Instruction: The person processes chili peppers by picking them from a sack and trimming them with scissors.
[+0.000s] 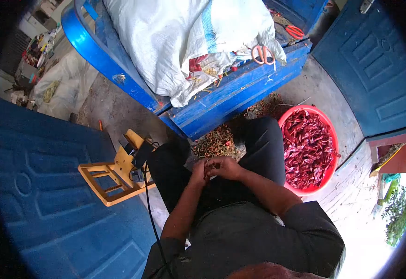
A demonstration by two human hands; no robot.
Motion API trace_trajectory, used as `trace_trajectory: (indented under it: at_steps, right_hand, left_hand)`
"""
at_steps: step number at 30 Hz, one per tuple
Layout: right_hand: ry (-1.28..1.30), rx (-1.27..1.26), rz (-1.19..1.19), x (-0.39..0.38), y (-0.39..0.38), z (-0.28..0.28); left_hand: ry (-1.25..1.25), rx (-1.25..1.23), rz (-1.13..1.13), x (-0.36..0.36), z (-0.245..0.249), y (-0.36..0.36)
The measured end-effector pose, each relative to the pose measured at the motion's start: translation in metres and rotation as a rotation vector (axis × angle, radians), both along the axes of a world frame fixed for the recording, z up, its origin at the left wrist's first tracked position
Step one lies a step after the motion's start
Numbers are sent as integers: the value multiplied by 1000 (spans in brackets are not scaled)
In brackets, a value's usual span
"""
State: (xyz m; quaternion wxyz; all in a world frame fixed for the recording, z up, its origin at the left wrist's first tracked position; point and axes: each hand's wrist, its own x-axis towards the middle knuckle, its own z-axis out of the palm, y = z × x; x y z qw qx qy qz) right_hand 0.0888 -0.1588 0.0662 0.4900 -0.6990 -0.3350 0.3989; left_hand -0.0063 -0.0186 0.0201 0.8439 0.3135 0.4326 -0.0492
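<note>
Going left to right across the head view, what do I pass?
Blue door panel → wooden stool → left hand → right hand → red basin of chilies.

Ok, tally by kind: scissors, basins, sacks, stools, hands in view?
Scissors: 2
Red basin: 1
White sack: 1
Wooden stool: 1
Hands: 2 (left hand, right hand)
Total: 7
</note>
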Motion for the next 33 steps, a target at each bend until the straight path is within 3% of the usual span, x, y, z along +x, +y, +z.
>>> trace_trajectory:
  at_steps: [3,5,7,9,15,17,19,21,24,28,30,33]
  right_hand:
    - [-198,-70,-69,-7,-3,4]
    - [-174,-102,-128,-10,-2,-1]
    - [-147,-134,-184,-17,-1,-7]
    - [-225,-280,-292,-21,1,-8]
    - [-241,-261,-479,-28,7,-38]
    - [-207,-257,-462,-22,8,-71]
    - [-176,-259,-448,-17,9,-57]
    - [118,-267,-503,-14,7,-41]
    - [310,-139,-596,-12,9,-44]
    - [402,-179,-475,-1,6,-36]
    - [764,22,-434,3,3,-26]
    - [835,25,-475,7,2,-9]
  left_hand:
    - [-12,-36,-81,-8,-31,2]
    - [-30,-34,-129,-5,-36,-1]
    - [87,82,-151,6,18,-15]
    - [124,125,-172,9,0,-14]
    - [201,180,-153,12,-5,-14]
    - [208,231,-179,9,-12,-11]
    - [156,196,-141,9,-27,-11]
    - [165,204,-164,9,-23,-11]
    - [130,221,-217,8,-10,-8]
    - [60,220,-175,7,-16,-5]
    - [32,195,-167,4,-5,-4]
    - [8,152,-121,4,-10,-7]
